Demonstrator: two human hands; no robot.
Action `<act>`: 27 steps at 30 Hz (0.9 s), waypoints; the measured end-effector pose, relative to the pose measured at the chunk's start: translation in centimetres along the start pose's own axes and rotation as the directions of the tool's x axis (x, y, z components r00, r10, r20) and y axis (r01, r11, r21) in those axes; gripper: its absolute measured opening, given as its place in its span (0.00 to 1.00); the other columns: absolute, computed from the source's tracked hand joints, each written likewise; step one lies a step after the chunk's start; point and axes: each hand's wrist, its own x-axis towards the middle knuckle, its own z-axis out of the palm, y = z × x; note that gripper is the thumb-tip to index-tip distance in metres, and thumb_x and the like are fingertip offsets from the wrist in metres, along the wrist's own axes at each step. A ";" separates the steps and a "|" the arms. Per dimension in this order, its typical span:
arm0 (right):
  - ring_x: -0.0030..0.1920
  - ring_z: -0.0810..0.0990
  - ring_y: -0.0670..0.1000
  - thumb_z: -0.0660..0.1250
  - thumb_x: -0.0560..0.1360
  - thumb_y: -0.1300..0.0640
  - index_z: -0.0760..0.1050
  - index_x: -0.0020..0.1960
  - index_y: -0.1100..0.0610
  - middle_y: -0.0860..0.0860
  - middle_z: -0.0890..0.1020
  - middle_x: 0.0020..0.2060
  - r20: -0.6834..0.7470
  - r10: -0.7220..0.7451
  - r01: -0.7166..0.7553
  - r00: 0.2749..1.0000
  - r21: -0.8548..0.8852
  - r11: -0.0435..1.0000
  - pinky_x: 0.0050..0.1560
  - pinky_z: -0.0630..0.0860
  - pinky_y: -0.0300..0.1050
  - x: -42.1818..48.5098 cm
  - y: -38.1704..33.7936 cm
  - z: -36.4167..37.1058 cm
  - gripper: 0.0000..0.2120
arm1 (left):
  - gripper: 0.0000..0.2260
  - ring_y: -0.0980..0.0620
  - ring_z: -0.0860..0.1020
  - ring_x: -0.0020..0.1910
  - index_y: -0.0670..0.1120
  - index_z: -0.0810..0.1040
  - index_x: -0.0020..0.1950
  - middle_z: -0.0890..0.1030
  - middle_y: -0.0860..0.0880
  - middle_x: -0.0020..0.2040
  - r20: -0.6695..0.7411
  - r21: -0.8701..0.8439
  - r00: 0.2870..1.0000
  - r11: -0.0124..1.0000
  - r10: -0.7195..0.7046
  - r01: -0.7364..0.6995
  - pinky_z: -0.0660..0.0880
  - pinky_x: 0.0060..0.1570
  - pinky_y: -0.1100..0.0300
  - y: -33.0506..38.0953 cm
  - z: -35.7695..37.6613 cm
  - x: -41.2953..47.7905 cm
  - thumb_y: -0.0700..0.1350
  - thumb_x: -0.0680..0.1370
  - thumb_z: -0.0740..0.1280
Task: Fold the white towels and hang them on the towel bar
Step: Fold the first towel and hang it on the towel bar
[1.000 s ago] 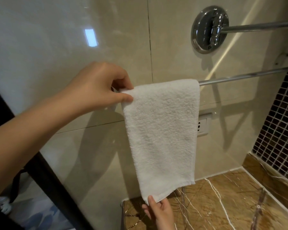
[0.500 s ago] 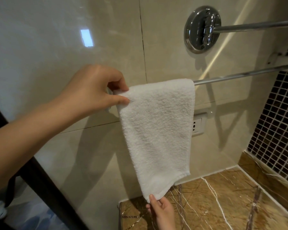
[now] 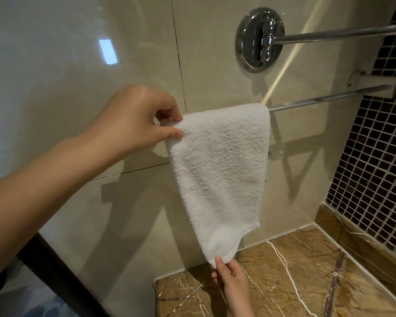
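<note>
A folded white towel hangs over the lower chrome towel bar, draped at the bar's left end and narrowing downward. My left hand pinches the towel's top left corner between thumb and fingers. Below it, my right hand pinches the towel's bottom tip just above the counter. The part of the bar under the towel is hidden.
A second chrome bar runs above from a round wall mount. A brown marble counter lies below. Dark mosaic tile covers the right wall, beige tile the wall behind. A dark frame edge slants at lower left.
The towel's lower part has been drawn left and down into a narrower point, with my right hand still at its tip. My left hand keeps its pinch at the top corner.
</note>
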 end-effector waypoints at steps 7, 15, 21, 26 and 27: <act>0.31 0.76 0.49 0.67 0.75 0.62 0.80 0.51 0.61 0.52 0.82 0.31 -0.001 0.010 -0.010 1.000 -0.006 1.000 0.32 0.74 0.39 1.1 -0.5 -1.4 0.07 | 0.10 0.52 0.80 0.44 0.47 0.83 0.46 0.83 0.50 0.42 -0.016 0.021 0.999 0.999 0.047 -0.047 0.73 0.43 0.57 1.6 1.0 1.3 0.48 0.68 0.76; 0.29 0.78 0.44 0.69 0.74 0.58 0.80 0.46 0.61 0.50 0.82 0.29 -0.048 0.003 -0.003 0.999 -0.013 1.000 0.33 0.75 0.37 2.3 -0.4 -2.7 0.06 | 0.10 0.52 0.79 0.43 0.48 0.83 0.47 0.83 0.50 0.42 -0.029 0.012 0.997 0.998 0.066 -0.066 0.68 0.37 0.60 3.2 2.3 2.9 0.48 0.68 0.76; 0.30 0.76 0.47 0.69 0.75 0.62 0.81 0.49 0.58 0.52 0.82 0.30 -0.092 0.008 0.001 0.996 0.090 0.996 0.30 0.73 0.37 3.3 -1.2 -3.7 0.04 | 0.10 0.52 0.79 0.44 0.49 0.83 0.47 0.83 0.51 0.42 -0.026 0.020 0.994 0.994 0.108 -0.107 0.70 0.40 0.58 4.4 3.4 4.3 0.50 0.69 0.75; 0.25 0.74 0.45 0.68 0.75 0.65 0.80 0.46 0.59 0.51 0.80 0.26 -0.147 -0.002 0.022 0.989 0.129 0.991 0.26 0.71 0.34 3.8 -2.0 -4.7 0.04 | 0.10 0.50 0.80 0.43 0.48 0.83 0.48 0.83 0.50 0.42 -0.037 0.008 0.989 0.990 0.142 -0.142 0.73 0.41 0.56 5.5 4.5 5.5 0.49 0.69 0.74; 0.24 0.73 0.44 0.68 0.75 0.65 0.80 0.45 0.59 0.51 0.80 0.26 -0.153 -0.005 0.025 0.988 0.128 0.991 0.25 0.71 0.34 4.0 -2.1 -4.9 0.04 | 0.10 0.50 0.79 0.43 0.48 0.83 0.48 0.83 0.50 0.42 -0.043 0.010 0.988 0.989 0.149 -0.148 0.72 0.41 0.56 5.7 4.7 5.7 0.49 0.69 0.74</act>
